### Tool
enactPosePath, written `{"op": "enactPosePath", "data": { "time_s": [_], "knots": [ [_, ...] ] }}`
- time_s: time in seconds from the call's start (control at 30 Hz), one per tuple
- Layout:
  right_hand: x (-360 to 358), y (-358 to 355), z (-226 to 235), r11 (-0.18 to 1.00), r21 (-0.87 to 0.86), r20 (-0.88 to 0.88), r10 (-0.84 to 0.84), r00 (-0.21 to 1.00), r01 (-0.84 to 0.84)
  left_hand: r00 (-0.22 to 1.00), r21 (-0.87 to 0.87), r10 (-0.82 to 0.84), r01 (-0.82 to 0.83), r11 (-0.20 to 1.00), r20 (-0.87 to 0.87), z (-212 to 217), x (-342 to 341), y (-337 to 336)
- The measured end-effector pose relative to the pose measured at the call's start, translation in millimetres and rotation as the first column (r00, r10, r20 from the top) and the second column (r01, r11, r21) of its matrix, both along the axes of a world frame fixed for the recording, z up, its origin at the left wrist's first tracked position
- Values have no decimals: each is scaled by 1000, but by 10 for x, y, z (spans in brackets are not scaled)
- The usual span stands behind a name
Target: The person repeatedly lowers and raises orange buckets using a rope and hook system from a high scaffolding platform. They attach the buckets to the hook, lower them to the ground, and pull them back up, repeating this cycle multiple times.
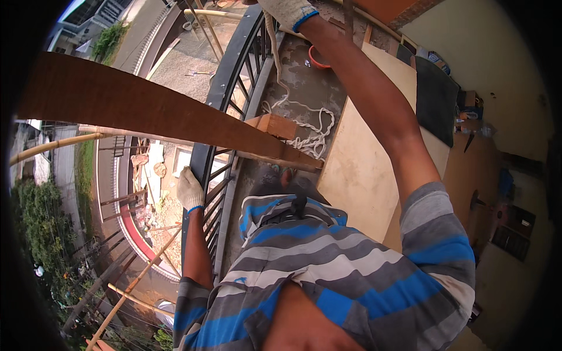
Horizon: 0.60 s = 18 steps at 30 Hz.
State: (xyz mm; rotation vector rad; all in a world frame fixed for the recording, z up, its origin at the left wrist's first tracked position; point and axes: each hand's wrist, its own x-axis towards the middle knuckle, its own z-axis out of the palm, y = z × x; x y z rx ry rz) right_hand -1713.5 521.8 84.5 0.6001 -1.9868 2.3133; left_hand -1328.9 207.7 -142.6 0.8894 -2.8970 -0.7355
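My left hand [190,191], in a pale knitted glove with a blue cuff, grips the dark metal railing [202,161] from its outer side. At the top edge my right hand [290,11], gloved alike, is closed where a white rope [272,44] meets it; its fingertips are partly hidden. From there the rope hangs down inside the railing to a loose tangle on the floor. A long brown timber beam [152,105] slants across the railing between my hands. A short wooden piece [274,125] shows beside it, above the rope pile.
A pale board [366,146] lies to my right, with a dark sheet [436,96] beyond. A red bucket [319,57] stands on the wet-looking floor. Outside the railing is a drop to the ground, with bamboo poles [137,281] and rubble below.
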Motion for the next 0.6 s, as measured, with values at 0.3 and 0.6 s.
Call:
{"op": "enactPosePath", "data": {
  "time_s": [0.3,0.6],
  "knots": [
    [368,452,243,959,235,-11,-162,987,160,959,-21,-85,95,995,271,55,-70,-85],
    [524,625,380,917,360,-2,-182,983,170,995,-32,-99,98,995,-20,-35,-57,-48]
  ]
}}
